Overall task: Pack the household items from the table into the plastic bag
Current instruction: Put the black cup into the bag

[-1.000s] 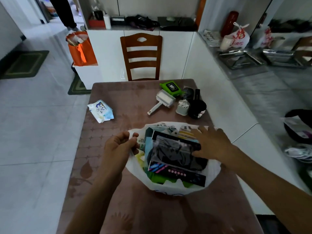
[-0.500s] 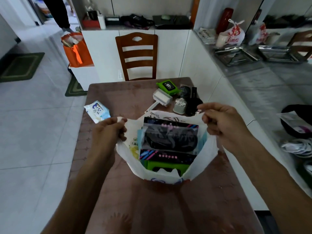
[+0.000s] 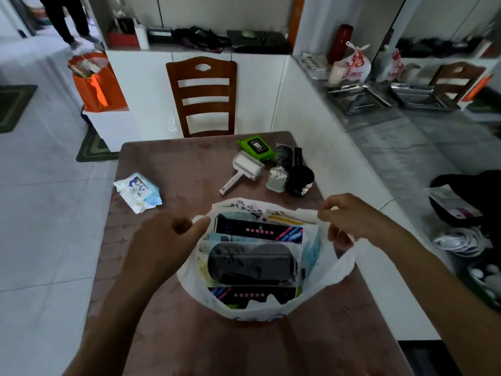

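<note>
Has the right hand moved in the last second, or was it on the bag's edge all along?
Yes. The right hand left the black pack inside the plastic bag and now pinches its far-right rim, nearer the black cup.

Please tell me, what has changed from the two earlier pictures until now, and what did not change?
The right hand left the black package it pressed inside the plastic bag, rose to the bag's right rim and pinched it. Both hands now hold the mouth open. The left hand kept its grip on the left rim. The wipes pack, lint roller, cotton swabs and black cup stayed on the table.
</note>
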`<action>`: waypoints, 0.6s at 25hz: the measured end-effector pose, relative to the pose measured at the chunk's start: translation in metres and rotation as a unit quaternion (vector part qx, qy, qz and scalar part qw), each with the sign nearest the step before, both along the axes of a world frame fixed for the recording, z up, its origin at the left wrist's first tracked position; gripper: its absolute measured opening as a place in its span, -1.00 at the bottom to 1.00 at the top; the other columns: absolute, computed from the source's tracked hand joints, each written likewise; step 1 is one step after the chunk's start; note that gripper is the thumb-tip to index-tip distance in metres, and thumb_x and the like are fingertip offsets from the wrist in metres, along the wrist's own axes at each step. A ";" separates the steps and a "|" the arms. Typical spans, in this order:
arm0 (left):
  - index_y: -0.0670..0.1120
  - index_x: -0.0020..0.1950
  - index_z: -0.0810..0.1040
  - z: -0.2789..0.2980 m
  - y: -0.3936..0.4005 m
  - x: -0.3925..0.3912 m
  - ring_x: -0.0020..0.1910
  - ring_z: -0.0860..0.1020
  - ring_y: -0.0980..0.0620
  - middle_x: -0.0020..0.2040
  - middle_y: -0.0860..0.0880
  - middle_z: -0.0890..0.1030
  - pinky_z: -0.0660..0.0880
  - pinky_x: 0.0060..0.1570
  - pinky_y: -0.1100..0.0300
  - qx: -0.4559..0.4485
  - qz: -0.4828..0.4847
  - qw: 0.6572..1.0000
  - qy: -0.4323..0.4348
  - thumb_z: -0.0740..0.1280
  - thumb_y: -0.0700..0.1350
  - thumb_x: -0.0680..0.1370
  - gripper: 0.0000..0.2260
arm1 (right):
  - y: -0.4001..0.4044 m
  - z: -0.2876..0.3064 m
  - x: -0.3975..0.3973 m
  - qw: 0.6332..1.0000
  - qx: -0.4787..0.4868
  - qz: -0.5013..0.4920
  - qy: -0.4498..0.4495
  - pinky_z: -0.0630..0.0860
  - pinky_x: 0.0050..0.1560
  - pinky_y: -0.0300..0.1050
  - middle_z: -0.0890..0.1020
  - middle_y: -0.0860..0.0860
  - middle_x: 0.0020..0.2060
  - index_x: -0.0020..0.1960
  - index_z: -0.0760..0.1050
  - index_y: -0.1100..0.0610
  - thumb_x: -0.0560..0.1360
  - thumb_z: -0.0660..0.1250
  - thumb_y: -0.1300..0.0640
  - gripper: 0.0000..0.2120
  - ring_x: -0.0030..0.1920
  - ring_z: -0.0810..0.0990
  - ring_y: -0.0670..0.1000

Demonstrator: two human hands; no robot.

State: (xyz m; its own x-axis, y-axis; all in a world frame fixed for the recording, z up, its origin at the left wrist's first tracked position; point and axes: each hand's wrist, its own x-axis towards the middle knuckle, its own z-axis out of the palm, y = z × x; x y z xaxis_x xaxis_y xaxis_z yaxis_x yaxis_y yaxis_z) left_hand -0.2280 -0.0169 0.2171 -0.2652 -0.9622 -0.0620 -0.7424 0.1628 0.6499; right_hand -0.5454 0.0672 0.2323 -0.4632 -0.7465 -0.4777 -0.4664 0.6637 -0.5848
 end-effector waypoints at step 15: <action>0.07 0.10 0.59 -0.028 -0.089 -0.105 -0.09 0.60 0.06 -0.03 0.05 0.63 0.48 -0.15 0.17 -0.030 -0.041 0.997 -0.052 0.39 0.12 0.49 -0.76 | -0.205 -0.176 -0.146 0.963 0.084 0.120 0.225 0.28 0.35 0.26 0.14 0.12 0.53 0.54 0.08 0.00 0.38 0.46 0.03 -0.14 0.42 0.24 0.32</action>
State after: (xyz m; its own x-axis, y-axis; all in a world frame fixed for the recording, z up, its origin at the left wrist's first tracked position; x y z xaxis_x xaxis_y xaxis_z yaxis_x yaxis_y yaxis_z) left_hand -0.3332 -0.1062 0.1896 -0.3377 -0.9405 -0.0366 -0.7883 0.2614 0.5570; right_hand -0.6918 -0.1380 0.0564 -0.4755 -0.7874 -0.3923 -0.7997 0.5727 -0.1802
